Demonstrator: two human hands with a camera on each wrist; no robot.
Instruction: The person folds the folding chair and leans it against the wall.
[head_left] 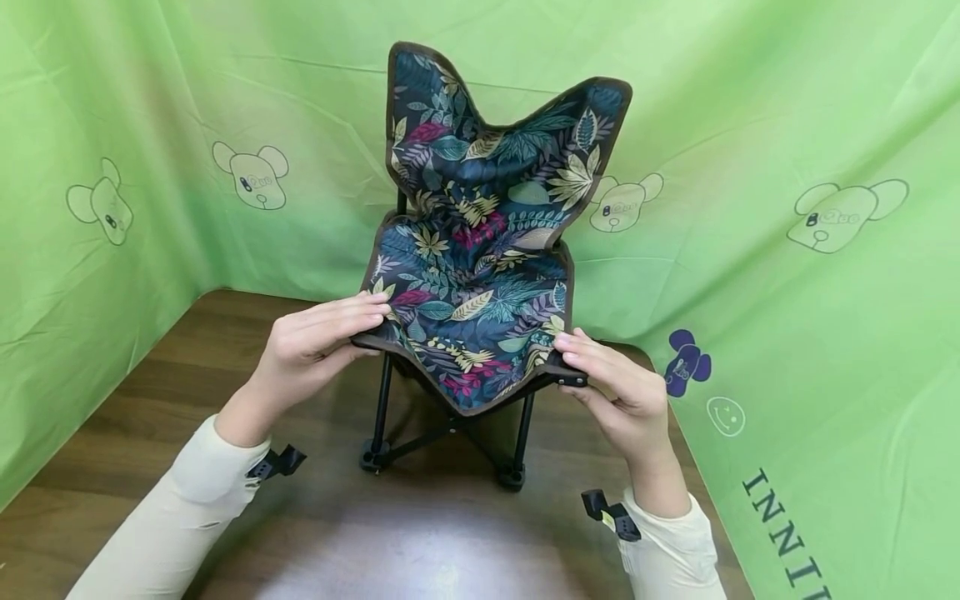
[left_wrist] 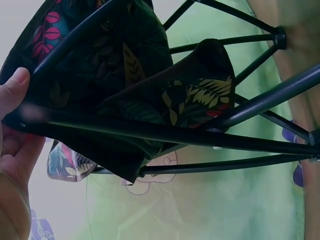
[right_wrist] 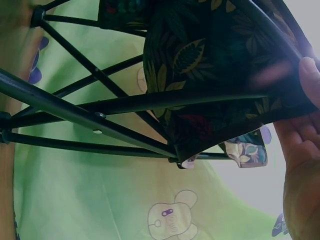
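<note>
So the little folding camp chair (head_left: pixel 468 304) is standing upright in the middle of the wood-look desk (head_left: pixel 427 542), leafy print facing up, with green cloth (head_left: pixel 315 92) all round. The left hand (head_left: pixel 318 337) has one front corner of the seat (head_left: pixel 450 287) and the right hand (head_left: pixel 626 392) has the other. Grip's a narrow pinch on both sides: fingers on top, thumb underneath.

I'd call it mostly set up. The legs (head_left: pixel 383 400) are spread, feet on the desk, and the backrest (head_left: pixel 498 167) is up. It doesn't look fully stretched, though: the seat sags in the middle and the backrest dips in a V. What's left, I reckon, is maybe pulling those corners wider, then letting go.
</note>
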